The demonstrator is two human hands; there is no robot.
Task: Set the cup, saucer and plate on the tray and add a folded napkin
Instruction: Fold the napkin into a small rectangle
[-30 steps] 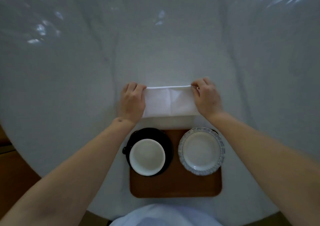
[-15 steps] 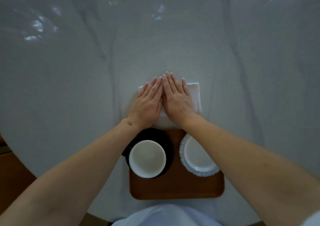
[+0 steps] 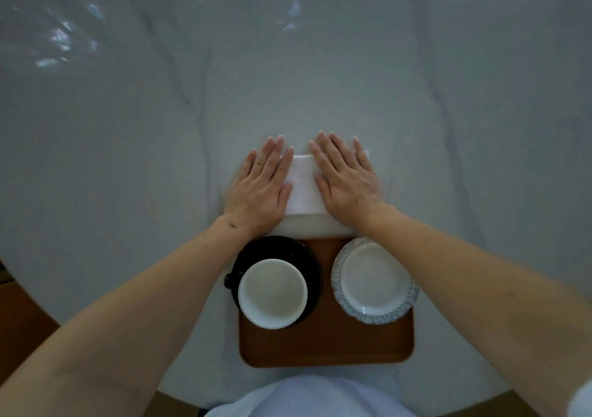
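Head view. Tabletop (image 3: 128,160): pale grey, marble-veined, glossy, with window glare at the far corners.

Napkin (image 3: 302,186): white, folded into a rectangle, lay flat on the tabletop just beyond the far edge of the tray, not on it.

Left hand (image 3: 261,189): palm down, fingers straight and together, pressed flat over the napkin's left end; grip released, grasping nothing.

Right hand (image 3: 347,183): likewise flat and palm down over the napkin's right end; grip released. A strip of napkin showed between the two hands.

Tray (image 3: 326,343): brown wood, rounded corners, sat at the near tabletop edge.

Saucer (image 3: 307,256): black, on the tray's left half.

Cup (image 3: 272,293): white inside, dark handle pointing left, stood upright and empty on the saucer.

Plate (image 3: 374,280): white with patterned blue-grey rim, empty, on the tray's right half, near the saucer; contact between them could not be told.
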